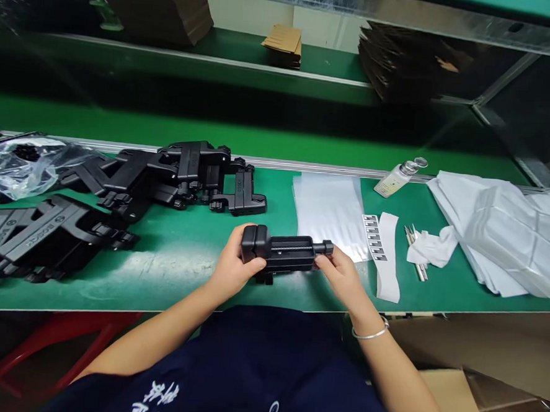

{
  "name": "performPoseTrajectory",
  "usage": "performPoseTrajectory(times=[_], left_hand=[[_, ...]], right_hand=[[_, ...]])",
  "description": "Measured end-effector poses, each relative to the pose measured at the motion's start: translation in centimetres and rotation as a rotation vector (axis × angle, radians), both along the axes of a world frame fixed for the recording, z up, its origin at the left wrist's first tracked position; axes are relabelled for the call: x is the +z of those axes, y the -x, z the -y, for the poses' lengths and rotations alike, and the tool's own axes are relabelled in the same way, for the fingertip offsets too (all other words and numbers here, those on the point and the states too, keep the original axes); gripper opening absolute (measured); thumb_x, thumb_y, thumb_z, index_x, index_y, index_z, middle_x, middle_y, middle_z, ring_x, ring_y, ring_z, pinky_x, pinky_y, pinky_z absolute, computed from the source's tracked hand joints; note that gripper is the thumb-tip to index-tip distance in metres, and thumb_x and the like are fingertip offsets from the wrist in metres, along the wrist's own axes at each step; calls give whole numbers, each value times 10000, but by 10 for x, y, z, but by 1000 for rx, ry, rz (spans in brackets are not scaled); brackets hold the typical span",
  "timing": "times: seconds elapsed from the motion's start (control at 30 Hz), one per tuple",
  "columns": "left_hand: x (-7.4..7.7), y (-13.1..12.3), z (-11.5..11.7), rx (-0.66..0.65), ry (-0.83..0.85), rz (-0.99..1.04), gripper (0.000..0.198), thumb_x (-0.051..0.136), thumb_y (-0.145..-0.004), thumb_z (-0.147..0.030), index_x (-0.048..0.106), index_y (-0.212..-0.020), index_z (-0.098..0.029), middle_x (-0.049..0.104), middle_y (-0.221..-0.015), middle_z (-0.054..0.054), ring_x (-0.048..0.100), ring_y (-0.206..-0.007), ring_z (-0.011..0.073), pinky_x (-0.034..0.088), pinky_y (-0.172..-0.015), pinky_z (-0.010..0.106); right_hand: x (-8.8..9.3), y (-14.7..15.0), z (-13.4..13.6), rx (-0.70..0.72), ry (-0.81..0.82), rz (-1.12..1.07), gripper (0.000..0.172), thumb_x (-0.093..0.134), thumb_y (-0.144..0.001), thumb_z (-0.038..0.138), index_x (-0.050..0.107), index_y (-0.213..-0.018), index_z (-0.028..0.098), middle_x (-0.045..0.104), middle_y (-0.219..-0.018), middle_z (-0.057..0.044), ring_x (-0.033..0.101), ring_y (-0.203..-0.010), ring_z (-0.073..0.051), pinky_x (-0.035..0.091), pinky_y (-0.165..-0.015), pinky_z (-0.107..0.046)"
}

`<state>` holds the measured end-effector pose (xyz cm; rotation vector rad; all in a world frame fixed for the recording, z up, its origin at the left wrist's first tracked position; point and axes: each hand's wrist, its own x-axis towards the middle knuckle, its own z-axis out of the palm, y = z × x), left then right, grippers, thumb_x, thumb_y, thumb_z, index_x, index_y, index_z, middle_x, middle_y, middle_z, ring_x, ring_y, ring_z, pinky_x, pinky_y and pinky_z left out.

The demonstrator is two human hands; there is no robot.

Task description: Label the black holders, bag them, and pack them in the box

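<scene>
I hold a black plastic bracket part (pixel 284 252) with both hands just above the green table's (pixel 183 256) front edge. My left hand (pixel 234 265) grips its thick left end. My right hand (pixel 340 275) grips its narrow right end, with a silver bangle on that wrist. The part lies level between my hands. Just beyond it a flat clear plastic bag (pixel 330 212) rests on the table.
A pile of similar black parts (pixel 183 175) covers the left of the table, with a crumpled plastic bag (pixel 16 165). To the right are a label strip (pixel 386 250), metal tweezers with a white cloth (pixel 428 248), a small bottle (pixel 398 176) and stacked clear bags (pixel 501 232).
</scene>
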<state>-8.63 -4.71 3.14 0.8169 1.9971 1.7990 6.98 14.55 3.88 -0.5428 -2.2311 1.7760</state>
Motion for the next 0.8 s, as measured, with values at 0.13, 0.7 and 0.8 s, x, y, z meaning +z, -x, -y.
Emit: performPoseTrajectory(times=[0.13,0.7,0.8], left_hand=[[-8,1,-6,3,-30,181,643,568,-810,-691,515,-1221,-199,599,-1140,81,563,-1090,248,435,-970,361],[-2,9,-26,98,-159,449,601,619,-767,-703,630,-1073,-186,677,-1023,56,617,-989,233,481,-904,338],[0,19,-36,226,-277,782,495,632,-788,-638,643,-928,-164,693,-811,42,665,-808,213,535,-760,319]], right_hand=[[-5,5,1,-14,104,-76,302,607,-868,466,576,-1017,206,622,-890,-30,601,-832,-186,501,-723,-313],[-9,13,1,-153,-172,-107,328,484,-946,506,598,-950,199,615,-776,-21,576,-722,-169,476,-659,-298],[-6,13,18,-46,-304,-221,377,381,-994,468,595,-1164,209,641,-884,-60,601,-759,-184,513,-685,-338]])
